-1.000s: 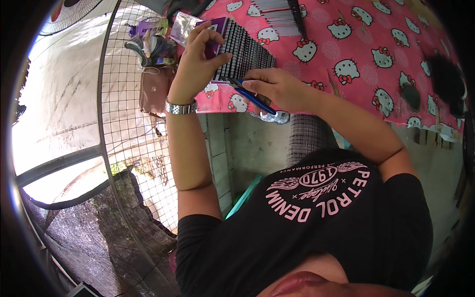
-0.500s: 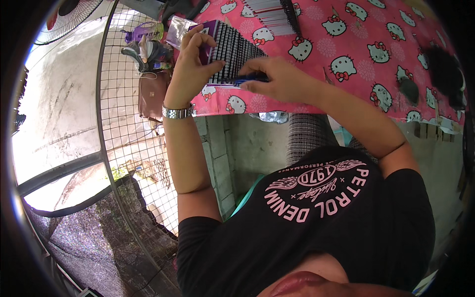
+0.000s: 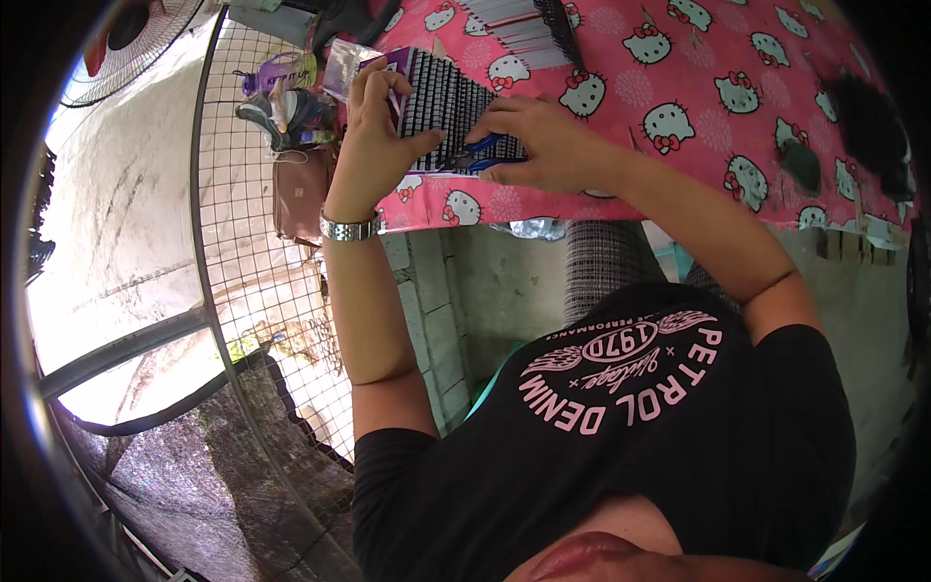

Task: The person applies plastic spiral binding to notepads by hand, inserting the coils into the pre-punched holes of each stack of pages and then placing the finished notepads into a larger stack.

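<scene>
A stack of spiral-bound notebooks (image 3: 441, 97) with black coils and a purple cover lies near the table's front edge. My left hand (image 3: 373, 145), with a silver watch at its wrist, grips the stack's left side, thumb resting by the coils. Blue-handled pliers (image 3: 481, 147) sit in my right hand (image 3: 551, 147), their handles spread between thumb and fingers. The pliers' dark jaws are at the coil ends on the near side of the stack, close to my left thumb. What exactly the jaws touch is too small to tell.
A pink cartoon-print cloth covers the table (image 3: 621, 92). More coil-bound books (image 3: 524, 34) lie at the back. A black fuzzy item (image 3: 868, 145) is at the right. Left of the table are a wire mesh, a brown bag (image 3: 299, 194), a purple bottle (image 3: 281, 73) and a fan (image 3: 126, 44).
The pliers' handles have spread apart in my right hand, and its fingers have opened wider. My left hand still holds the notebooks in nearly the same place.
</scene>
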A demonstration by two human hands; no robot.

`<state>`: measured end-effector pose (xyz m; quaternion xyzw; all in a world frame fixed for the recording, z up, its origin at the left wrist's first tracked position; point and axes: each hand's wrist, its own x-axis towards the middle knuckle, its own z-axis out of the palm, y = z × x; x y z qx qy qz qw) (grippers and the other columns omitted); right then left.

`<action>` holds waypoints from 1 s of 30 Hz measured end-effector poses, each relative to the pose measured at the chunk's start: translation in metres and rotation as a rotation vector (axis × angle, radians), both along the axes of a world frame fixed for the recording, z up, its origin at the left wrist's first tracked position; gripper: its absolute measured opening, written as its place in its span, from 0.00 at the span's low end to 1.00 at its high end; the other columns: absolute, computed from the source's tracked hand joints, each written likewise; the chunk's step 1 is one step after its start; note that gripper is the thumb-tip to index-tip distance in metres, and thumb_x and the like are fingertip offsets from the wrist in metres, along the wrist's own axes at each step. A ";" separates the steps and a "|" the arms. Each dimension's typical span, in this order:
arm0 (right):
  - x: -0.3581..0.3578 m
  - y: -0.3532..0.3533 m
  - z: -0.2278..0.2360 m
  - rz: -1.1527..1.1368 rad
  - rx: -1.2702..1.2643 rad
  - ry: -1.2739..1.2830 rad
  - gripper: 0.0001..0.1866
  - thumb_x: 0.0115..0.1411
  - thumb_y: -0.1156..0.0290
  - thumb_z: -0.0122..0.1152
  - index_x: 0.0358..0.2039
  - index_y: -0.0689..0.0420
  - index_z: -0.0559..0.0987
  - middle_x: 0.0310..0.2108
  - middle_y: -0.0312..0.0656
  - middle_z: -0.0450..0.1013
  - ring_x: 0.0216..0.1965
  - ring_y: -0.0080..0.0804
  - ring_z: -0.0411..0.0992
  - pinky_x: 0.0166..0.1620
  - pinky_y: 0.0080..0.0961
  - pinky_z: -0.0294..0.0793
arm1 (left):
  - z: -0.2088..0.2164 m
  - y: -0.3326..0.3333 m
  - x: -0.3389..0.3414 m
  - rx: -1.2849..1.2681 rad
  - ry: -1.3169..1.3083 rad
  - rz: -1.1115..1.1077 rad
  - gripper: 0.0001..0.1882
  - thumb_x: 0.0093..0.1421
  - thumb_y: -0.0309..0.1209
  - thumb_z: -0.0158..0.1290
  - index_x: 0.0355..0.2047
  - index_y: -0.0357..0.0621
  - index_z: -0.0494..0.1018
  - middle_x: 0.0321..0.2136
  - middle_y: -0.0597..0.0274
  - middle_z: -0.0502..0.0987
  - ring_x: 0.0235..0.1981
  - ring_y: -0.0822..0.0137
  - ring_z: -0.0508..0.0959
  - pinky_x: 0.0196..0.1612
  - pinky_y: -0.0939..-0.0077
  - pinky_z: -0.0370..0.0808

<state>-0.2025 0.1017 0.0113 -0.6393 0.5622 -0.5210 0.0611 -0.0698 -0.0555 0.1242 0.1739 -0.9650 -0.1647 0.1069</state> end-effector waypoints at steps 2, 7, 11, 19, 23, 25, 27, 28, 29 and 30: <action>-0.004 -0.004 -0.003 0.104 0.138 -0.138 0.16 0.56 0.61 0.63 0.40 0.59 0.78 0.34 0.44 0.75 0.38 0.41 0.74 0.42 0.32 0.72 | -0.001 0.000 -0.001 -0.065 -0.013 -0.013 0.31 0.40 0.21 0.66 0.43 0.45 0.63 0.60 0.51 0.60 0.60 0.56 0.63 0.58 0.68 0.65; -0.008 -0.005 0.012 0.343 0.547 -0.390 0.16 0.54 0.61 0.64 0.40 0.57 0.79 0.34 0.44 0.75 0.39 0.40 0.74 0.42 0.32 0.72 | 0.000 0.000 0.001 0.020 -0.035 0.031 0.32 0.39 0.21 0.67 0.44 0.44 0.63 0.59 0.50 0.59 0.58 0.57 0.64 0.57 0.68 0.65; -0.002 -0.013 -0.019 0.136 0.032 -0.178 0.15 0.55 0.62 0.63 0.40 0.56 0.79 0.34 0.44 0.75 0.37 0.39 0.74 0.40 0.33 0.72 | 0.002 0.000 -0.003 0.017 -0.048 0.044 0.34 0.38 0.22 0.67 0.45 0.45 0.62 0.59 0.49 0.59 0.57 0.56 0.64 0.56 0.68 0.66; -0.008 -0.013 0.011 0.375 0.593 -0.358 0.17 0.57 0.62 0.64 0.43 0.59 0.78 0.36 0.45 0.75 0.39 0.40 0.74 0.43 0.32 0.72 | -0.003 -0.001 0.001 -0.121 -0.053 -0.002 0.35 0.38 0.22 0.67 0.46 0.44 0.60 0.59 0.45 0.59 0.58 0.52 0.63 0.58 0.63 0.64; -0.001 -0.015 -0.028 0.083 0.036 -0.080 0.15 0.59 0.59 0.61 0.39 0.56 0.79 0.32 0.43 0.76 0.35 0.39 0.75 0.41 0.33 0.73 | 0.001 0.002 -0.003 -0.055 -0.068 0.026 0.35 0.39 0.22 0.67 0.46 0.44 0.60 0.59 0.45 0.59 0.59 0.51 0.62 0.59 0.63 0.63; -0.001 -0.015 -0.025 0.083 0.076 -0.080 0.15 0.59 0.59 0.61 0.39 0.56 0.79 0.33 0.44 0.76 0.36 0.40 0.75 0.41 0.33 0.73 | 0.000 0.001 -0.002 -0.059 -0.057 0.015 0.35 0.39 0.22 0.67 0.46 0.44 0.60 0.59 0.45 0.58 0.60 0.51 0.62 0.60 0.63 0.63; -0.004 -0.013 -0.017 0.236 0.319 -0.271 0.15 0.59 0.59 0.61 0.41 0.55 0.79 0.35 0.44 0.76 0.37 0.42 0.74 0.42 0.33 0.72 | -0.001 -0.001 0.000 -0.054 -0.063 0.016 0.34 0.39 0.22 0.67 0.45 0.44 0.60 0.59 0.45 0.59 0.60 0.51 0.62 0.60 0.63 0.62; -0.006 -0.013 -0.003 0.305 0.489 -0.285 0.15 0.58 0.61 0.62 0.42 0.57 0.78 0.36 0.45 0.75 0.39 0.41 0.74 0.43 0.32 0.72 | -0.001 -0.002 0.002 -0.053 -0.068 0.020 0.34 0.39 0.22 0.67 0.45 0.44 0.61 0.59 0.45 0.59 0.60 0.52 0.62 0.60 0.63 0.62; -0.009 -0.014 0.011 0.375 0.659 -0.297 0.16 0.58 0.63 0.62 0.43 0.58 0.78 0.37 0.45 0.74 0.40 0.40 0.74 0.44 0.31 0.72 | -0.002 -0.002 0.004 -0.037 -0.064 0.028 0.34 0.39 0.22 0.67 0.45 0.44 0.61 0.59 0.45 0.59 0.60 0.52 0.62 0.60 0.64 0.62; -0.012 -0.013 0.020 0.432 0.827 -0.309 0.17 0.58 0.65 0.63 0.45 0.60 0.77 0.38 0.45 0.74 0.42 0.39 0.73 0.44 0.30 0.72 | -0.001 -0.001 0.003 -0.021 -0.057 0.025 0.34 0.39 0.22 0.67 0.45 0.44 0.61 0.59 0.45 0.59 0.60 0.52 0.62 0.60 0.64 0.62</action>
